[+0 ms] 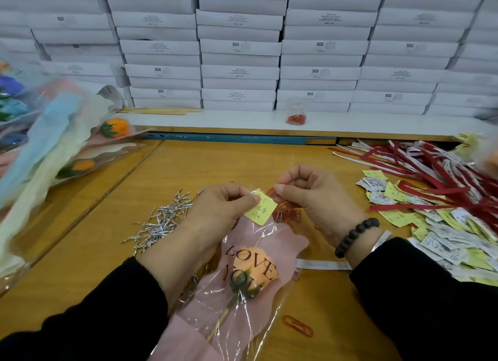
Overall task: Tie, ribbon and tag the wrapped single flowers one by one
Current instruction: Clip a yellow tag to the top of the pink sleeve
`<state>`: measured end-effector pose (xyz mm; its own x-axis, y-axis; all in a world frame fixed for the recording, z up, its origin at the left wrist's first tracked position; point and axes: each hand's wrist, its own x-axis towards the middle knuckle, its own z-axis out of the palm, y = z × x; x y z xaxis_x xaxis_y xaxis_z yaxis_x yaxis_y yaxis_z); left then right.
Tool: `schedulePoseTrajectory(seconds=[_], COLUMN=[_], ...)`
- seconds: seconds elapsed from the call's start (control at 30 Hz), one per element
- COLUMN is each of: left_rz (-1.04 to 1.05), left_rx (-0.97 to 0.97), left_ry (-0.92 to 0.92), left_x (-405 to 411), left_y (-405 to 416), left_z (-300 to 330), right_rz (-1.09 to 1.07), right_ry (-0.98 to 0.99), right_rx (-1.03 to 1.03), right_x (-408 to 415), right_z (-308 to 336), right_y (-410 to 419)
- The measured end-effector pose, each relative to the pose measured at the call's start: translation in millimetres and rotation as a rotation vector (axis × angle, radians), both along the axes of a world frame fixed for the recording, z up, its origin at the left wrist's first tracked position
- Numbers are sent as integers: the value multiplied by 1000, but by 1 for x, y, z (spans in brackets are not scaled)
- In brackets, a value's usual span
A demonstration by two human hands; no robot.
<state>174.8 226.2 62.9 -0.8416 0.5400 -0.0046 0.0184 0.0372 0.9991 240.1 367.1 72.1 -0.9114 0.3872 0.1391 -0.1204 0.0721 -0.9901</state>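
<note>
A worn, yellow-brown wooden counter [113, 253] fills the lower two thirds of the frame, with a groove running diagonally across its left part. Along its far edge sits a white ledge [215, 118], and behind that a wall of stacked white boxes [239, 48] spans the whole upper frame, several marked "SGS".

At lower centre lies the wrapped flower [250, 274], an orange bloom in a pink and clear sleeve printed "LOVE YOU", stem pointing toward the bottom edge. Above its top edge, the left hand [218, 212] pinches a yellow tag [260, 207] with handwriting, fingers curled. The right hand [312, 199], wearing a dark bead bracelet, pinches a red paper clip [270, 192] just beside the tag's upper corner.

Silver twist ties [159, 223] lie scattered left of the hands. More red clips [289, 214] heap under the right hand; one lies alone [297, 325] at lower centre-right. Red ribbons [431, 172] and loose tags [444, 231] cover the right side. Wrapped flowers [62, 150] pile at the left.
</note>
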Motion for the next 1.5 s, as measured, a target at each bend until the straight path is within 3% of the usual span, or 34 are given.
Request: schedulePoseTrajectory(seconds=[1.23, 1.5], left_rz=[-3, -1], left_rx=[-13, -28], left_ry=[6, -13], left_x=[2, 2], left_y=[-1, 0], left_z=[2, 3], right_rz=[20, -58], right_ry=[26, -11], right_rx=[129, 128], right_x=[1, 2], right_z=[0, 1], right_y=[0, -1])
